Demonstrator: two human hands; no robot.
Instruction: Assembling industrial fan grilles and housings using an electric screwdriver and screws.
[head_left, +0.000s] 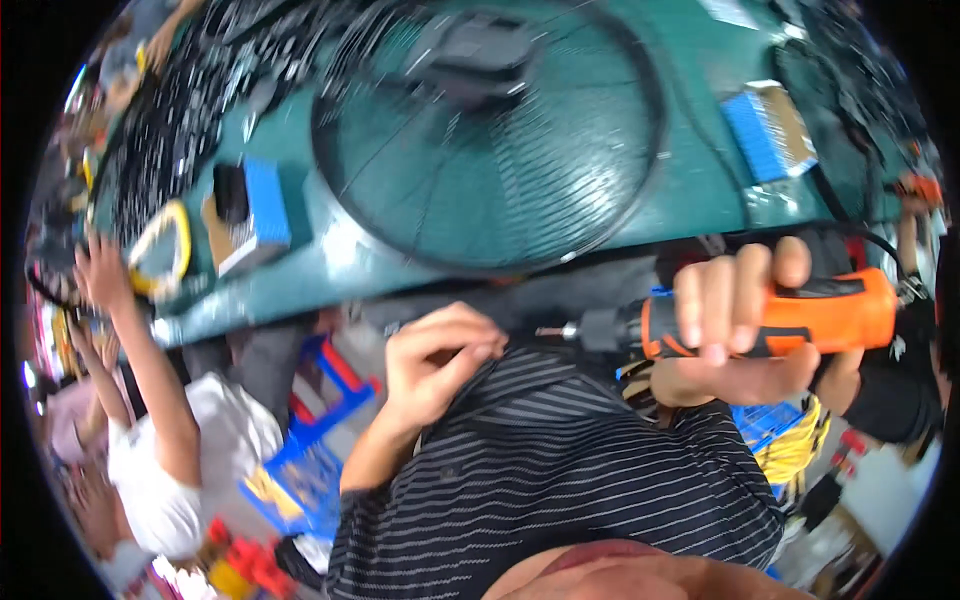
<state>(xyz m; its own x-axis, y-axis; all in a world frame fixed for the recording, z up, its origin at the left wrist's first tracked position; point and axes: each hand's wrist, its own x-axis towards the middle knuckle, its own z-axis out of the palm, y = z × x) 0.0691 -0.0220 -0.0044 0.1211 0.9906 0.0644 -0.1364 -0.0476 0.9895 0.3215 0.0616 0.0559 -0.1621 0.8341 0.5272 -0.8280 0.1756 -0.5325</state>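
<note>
My right hand (740, 310) is wrapped around an orange and black power screwdriver (855, 312), held level in front of my body. Its bit points left, toward my left hand (440, 360). That hand is closed, thumb pressed against the fingers near the bit's tip. Whatever it may pinch is too small and blurred to make out. Beyond both hands, a black spoked wheel (640, 195) lies on the green table (700, 215). A dark, blocky part (475, 55) shows blurred over the wheel's upper middle.
Blue cardboard boxes stand left (265, 200) and right (760, 135) of the wheel. A yellow ring (182, 240) lies near the left box. Dark parts (160, 150) crowd the far left. A person in a white shirt (190, 470) works at my left, above blue crates (320, 480).
</note>
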